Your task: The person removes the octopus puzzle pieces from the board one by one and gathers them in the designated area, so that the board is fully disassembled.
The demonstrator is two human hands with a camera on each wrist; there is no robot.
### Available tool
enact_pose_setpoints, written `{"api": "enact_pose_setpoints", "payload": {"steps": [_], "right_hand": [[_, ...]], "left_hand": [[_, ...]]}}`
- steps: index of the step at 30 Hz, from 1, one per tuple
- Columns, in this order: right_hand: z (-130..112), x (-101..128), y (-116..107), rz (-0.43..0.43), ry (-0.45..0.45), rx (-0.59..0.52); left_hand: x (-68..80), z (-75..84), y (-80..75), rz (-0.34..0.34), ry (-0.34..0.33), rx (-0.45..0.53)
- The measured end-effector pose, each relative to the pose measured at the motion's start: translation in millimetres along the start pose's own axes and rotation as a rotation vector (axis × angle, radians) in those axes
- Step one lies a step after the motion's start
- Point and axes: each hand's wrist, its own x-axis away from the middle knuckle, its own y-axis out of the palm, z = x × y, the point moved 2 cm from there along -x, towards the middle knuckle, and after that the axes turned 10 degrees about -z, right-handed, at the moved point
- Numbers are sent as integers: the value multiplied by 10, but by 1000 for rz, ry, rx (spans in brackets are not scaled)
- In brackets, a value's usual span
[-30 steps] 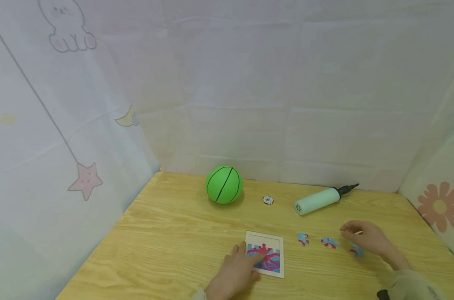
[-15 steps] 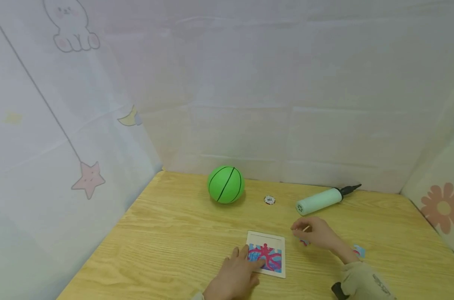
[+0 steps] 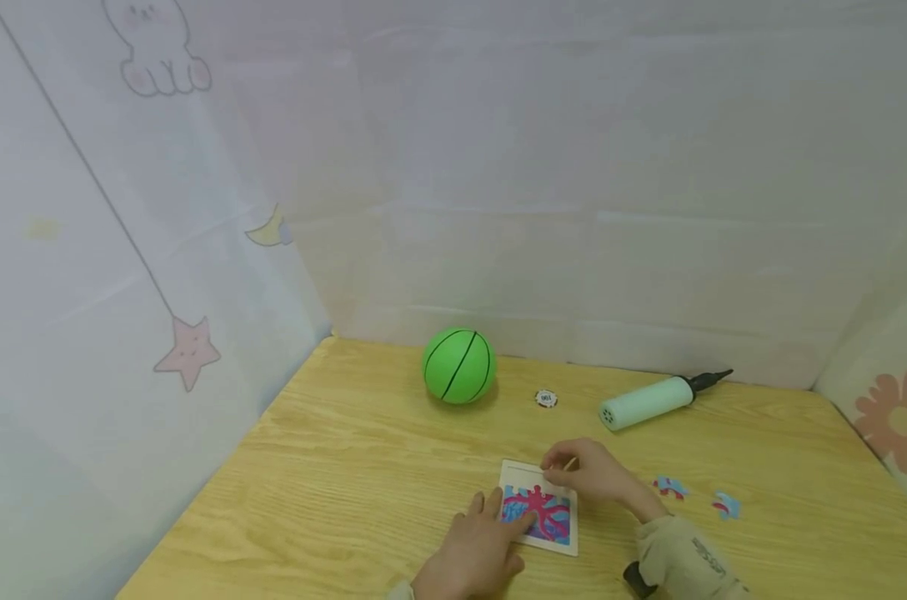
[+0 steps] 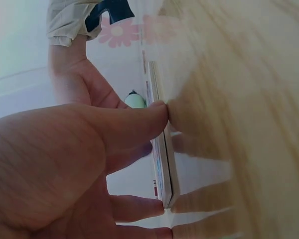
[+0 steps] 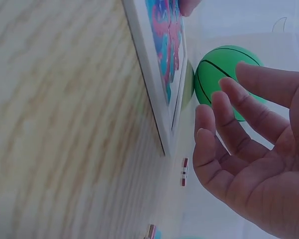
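Fingers of the left hand [image 3: 474,546] lie spread flat on the puzzle board's [image 3: 541,514] left edge, mid-table [image 3: 333,467]. Right hand [image 3: 588,472] hovers over its far corner, fingers loosely curled; whether they pinch a piece, I cannot tell.

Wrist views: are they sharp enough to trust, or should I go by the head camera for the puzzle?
Head view: even soft light, faint shadows, the white-framed pink-and-blue puzzle board small but clear. Left wrist view: the wooden table is smeared and blown out, the left hand fills the frame. Right wrist view: the board's edge is fairly crisp, the green ball soft, the right hand close and blurred.
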Motion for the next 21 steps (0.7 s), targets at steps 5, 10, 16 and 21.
{"api": "enact_pose_setpoints", "payload": {"steps": [5,10,16,21], "right_hand": [[-10,-31,19,-23,1,2],[2,-84,61,-28,1,13],[-27,-172,132,-48,18,-27],[-25,-253,200,-78,29,-51]], "left_hand": [[-1,-7,-16,-7,-8,-22],[-9,-11,-18,-30,-18,-8],[-17,-14,-7,-44,-19,12],[-26,-18,7,-37,-11,0]]}}
